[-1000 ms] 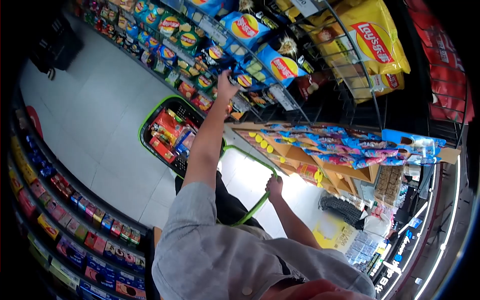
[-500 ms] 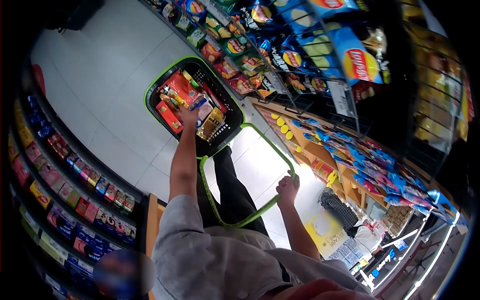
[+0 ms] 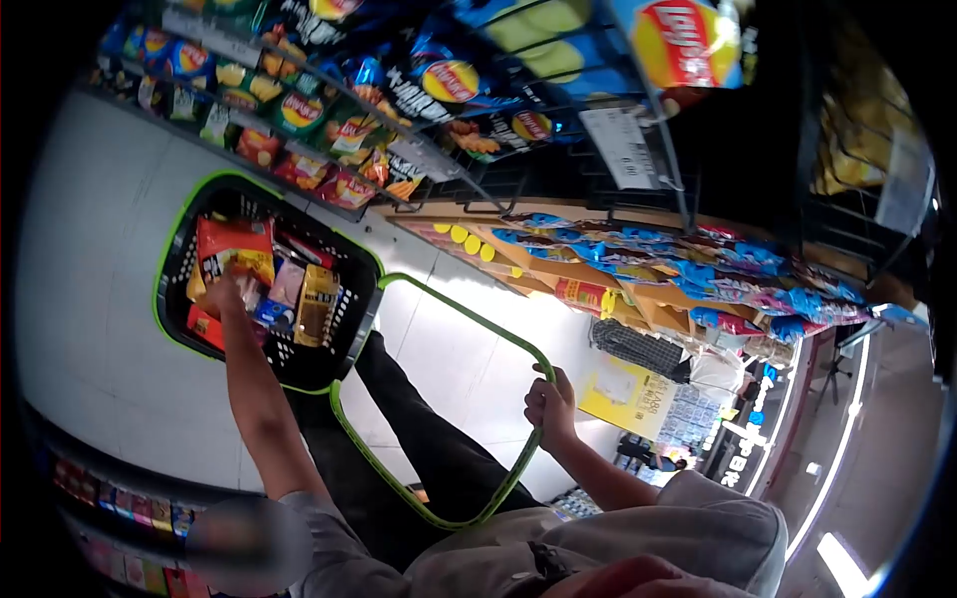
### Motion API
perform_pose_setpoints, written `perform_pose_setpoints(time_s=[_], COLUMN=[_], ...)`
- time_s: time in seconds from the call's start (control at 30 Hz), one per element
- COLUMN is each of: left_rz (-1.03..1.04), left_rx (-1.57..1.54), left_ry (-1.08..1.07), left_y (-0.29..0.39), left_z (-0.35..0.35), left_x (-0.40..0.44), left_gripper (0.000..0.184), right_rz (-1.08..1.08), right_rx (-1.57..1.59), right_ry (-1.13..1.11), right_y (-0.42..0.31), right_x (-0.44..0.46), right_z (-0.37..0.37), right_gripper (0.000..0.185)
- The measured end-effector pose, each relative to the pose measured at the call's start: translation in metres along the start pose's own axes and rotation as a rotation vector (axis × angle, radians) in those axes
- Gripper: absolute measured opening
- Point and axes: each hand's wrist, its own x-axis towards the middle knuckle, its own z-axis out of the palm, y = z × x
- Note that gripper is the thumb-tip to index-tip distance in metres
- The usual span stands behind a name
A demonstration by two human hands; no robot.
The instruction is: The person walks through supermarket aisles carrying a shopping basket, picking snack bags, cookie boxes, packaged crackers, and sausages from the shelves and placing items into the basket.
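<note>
A black shopping basket (image 3: 171,289) with a green rim hangs in front of my legs, packets inside it. My left hand (image 3: 225,291) reaches down into it, at the lower edge of an orange-red packet (image 3: 249,239). Its fingers are too small and blurred to show their grip. Beside that hand lie a purple-and-white packet (image 3: 286,286) and a gold packet (image 3: 317,304). Part of a red packet (image 3: 204,327) shows below the hand. My right hand (image 3: 551,402) is closed round the basket's green handle (image 3: 469,309), which loops out toward my body.
Racks of chip bags (image 3: 449,82) run along the top, close to the basket's far side. A wooden shelf (image 3: 568,269) with blue packets continues to the right. Boxed goods line a dark shelf (image 3: 130,508) at lower left. A yellow sign (image 3: 625,396) stands farther off.
My view has turned, so the basket appears farther left and lower, and the chip racks fill more of the top. My left hand is still in the basket; my right still grips the handle.
</note>
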Motion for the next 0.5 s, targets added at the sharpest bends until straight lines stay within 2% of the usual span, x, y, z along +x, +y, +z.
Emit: perform_pose_setpoints(time_s=[0.07,0.13,0.23,0.27,0.33,0.4,0.47,0.5], left_rz=[0.158,0.071,0.204,0.254,0.363,0.492,0.187,0.156], left_rx=[-0.347,-0.106,-0.085,-0.168,-0.314,-0.551,-0.744,-0.813], left_ry=[0.048,0.107,0.087,0.043,-0.046,-0.149,-0.204,-0.427], left_y=[-0.005,0.020,0.030,0.030,0.031,0.050,0.066,0.059], left_z=[0.001,-0.018,-0.030,-0.034,-0.047,-0.060,-0.078,-0.093], left_x=[0.004,-0.009,-0.032,-0.046,-0.095,-0.181,-0.252,-0.261], left_gripper=[0.058,0.040,0.031,0.030,0.029,0.025,0.024,0.025], right_rz=[0.015,0.004,-0.014,-0.013,-0.033,-0.023,-0.040,-0.049], right_rx=[0.006,0.028,0.052,0.049,0.055,0.074,0.095,0.111], right_ry=[-0.008,-0.024,-0.049,-0.038,-0.057,-0.070,-0.090,-0.094], right_y=[-0.002,-0.002,-0.001,-0.001,0.002,0.004,0.008,0.007], right_x=[-0.002,-0.004,-0.001,0.000,0.002,0.003,0.004,0.002], right_z=[0.002,0.005,-0.001,-0.003,-0.009,-0.015,-0.015,-0.012], right_gripper=[0.028,0.028,0.027,0.027,0.027,0.028,0.027,0.026])
